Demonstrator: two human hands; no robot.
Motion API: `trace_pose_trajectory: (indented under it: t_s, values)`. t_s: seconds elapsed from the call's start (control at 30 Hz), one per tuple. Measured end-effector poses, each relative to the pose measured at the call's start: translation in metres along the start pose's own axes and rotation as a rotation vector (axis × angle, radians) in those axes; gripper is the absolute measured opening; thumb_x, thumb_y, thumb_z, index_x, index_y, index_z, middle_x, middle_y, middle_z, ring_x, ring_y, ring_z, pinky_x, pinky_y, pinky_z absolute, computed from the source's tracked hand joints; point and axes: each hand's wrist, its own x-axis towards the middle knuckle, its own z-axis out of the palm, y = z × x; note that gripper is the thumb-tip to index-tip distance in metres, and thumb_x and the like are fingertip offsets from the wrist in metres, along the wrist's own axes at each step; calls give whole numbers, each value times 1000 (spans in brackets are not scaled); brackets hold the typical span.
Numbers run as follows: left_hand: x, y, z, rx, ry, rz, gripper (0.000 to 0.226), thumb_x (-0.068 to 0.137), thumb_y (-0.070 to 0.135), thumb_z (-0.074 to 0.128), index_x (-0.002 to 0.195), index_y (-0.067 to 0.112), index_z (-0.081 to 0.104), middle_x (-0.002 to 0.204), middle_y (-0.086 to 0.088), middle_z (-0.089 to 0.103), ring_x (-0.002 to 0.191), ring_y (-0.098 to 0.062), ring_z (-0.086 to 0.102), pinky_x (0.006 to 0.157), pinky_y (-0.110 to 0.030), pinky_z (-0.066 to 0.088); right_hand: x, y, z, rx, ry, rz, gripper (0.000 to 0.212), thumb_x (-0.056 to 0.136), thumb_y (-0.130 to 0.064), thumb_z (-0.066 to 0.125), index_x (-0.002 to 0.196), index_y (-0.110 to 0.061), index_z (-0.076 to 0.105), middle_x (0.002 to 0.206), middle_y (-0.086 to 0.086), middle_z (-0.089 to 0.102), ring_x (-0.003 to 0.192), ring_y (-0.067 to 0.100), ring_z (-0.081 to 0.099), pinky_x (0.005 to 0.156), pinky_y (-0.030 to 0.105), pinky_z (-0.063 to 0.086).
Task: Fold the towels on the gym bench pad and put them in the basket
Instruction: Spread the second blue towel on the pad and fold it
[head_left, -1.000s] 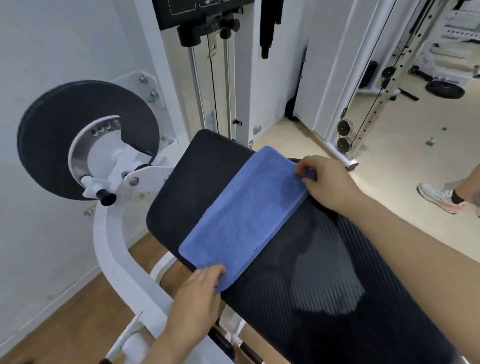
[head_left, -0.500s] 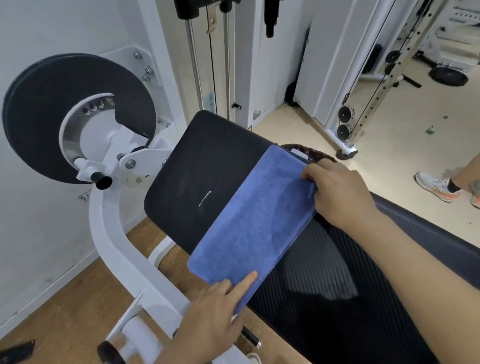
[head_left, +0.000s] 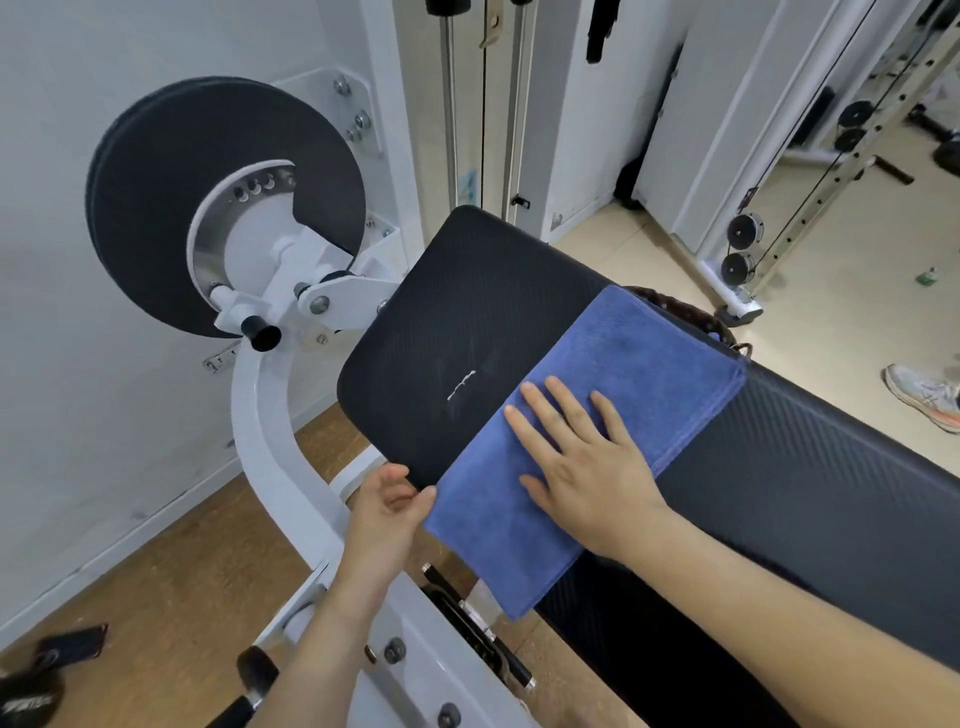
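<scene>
A black padded bench stands by a white machine frame on a wood floor. The folded blue towel lies across the bench. The right hand, earlier pinching the towel's 1 o'clock corner, now lies flat on it with fingers spread. The left hand pinches its 9 o'clock edge.

Blue towel folded, flat across black bench pad.
</scene>
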Motion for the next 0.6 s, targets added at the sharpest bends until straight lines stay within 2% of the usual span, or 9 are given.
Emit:
trace_pose_trajectory:
  t_s: [0.1, 0.2, 0.27, 0.33, 0.4, 0.47, 0.53, 0.6]
  values:
    - [8, -4, -7, 127, -37, 48, 23, 85, 15, 72, 101, 22, 57, 80, -8, 67, 75, -18, 65, 67, -23, 45, -1, 1, 2, 9, 43, -39, 61, 93, -47, 38, 150, -25, 30, 159, 7, 23, 147, 26, 20, 112, 53, 19]
    - [10, -5, -10, 302, 30, 227, 11, 88, 12, 66, 91, 22, 65, 73, 1, 63, 71, -12, 60, 67, -23, 43, -4, 4, 0, 42, 162, -34, 54, 89, -42, 53, 139, -23, 44, 148, 11, 41, 133, 29, 40, 103, 50, 33]
    - [9, -7, -5, 506, 80, 373, 12, 91, 11, 60, 86, 22, 64, 75, 8, 60, 73, -7, 56, 63, -17, 40, -4, 4, 1, 38, 208, -49, 43, 86, -39, 59, 125, -20, 55, 132, 9, 53, 120, 28, 51, 100, 48, 36]
    - [7, -10, 1, 632, 115, 447, 15, 93, 12, 56, 86, 25, 60, 80, 14, 56, 77, -7, 53, 63, -14, 37, -5, 5, 3, 18, 189, -77, 37, 89, -38, 54, 120, -18, 59, 127, 6, 56, 120, 26, 53, 102, 48, 33]
    - [5, -12, 1, 613, 187, 515, 17, 93, 9, 56, 92, 26, 60, 88, 17, 52, 86, -7, 50, 73, -20, 41, -7, 6, 5, 0, 155, -102, 39, 94, -38, 47, 126, -17, 57, 132, 5, 54, 126, 26, 49, 104, 48, 31]
    - [3, -15, -1, 649, 205, 731, 19, 89, 7, 61, 103, 19, 65, 100, 10, 52, 96, -8, 46, 82, -24, 41, -10, 7, 5, -22, 120, -112, 42, 97, -38, 43, 133, -20, 54, 137, 5, 50, 131, 26, 44, 106, 49, 29]
    - [3, -18, 2, 834, 66, 977, 39, 78, 9, 73, 115, 16, 62, 113, 0, 56, 101, -16, 52, 84, -27, 46, -12, 8, 6, -37, 93, -110, 44, 98, -40, 42, 138, -22, 50, 141, 5, 47, 134, 26, 40, 108, 50, 27]
    - [1, -21, 8, 1025, -78, 1040, 68, 64, 13, 82, 125, 19, 52, 126, -2, 52, 111, -21, 53, 84, -35, 52, -12, 8, 5, -40, 71, -107, 46, 98, -39, 41, 140, -22, 47, 144, 6, 44, 137, 26, 36, 109, 50, 25]
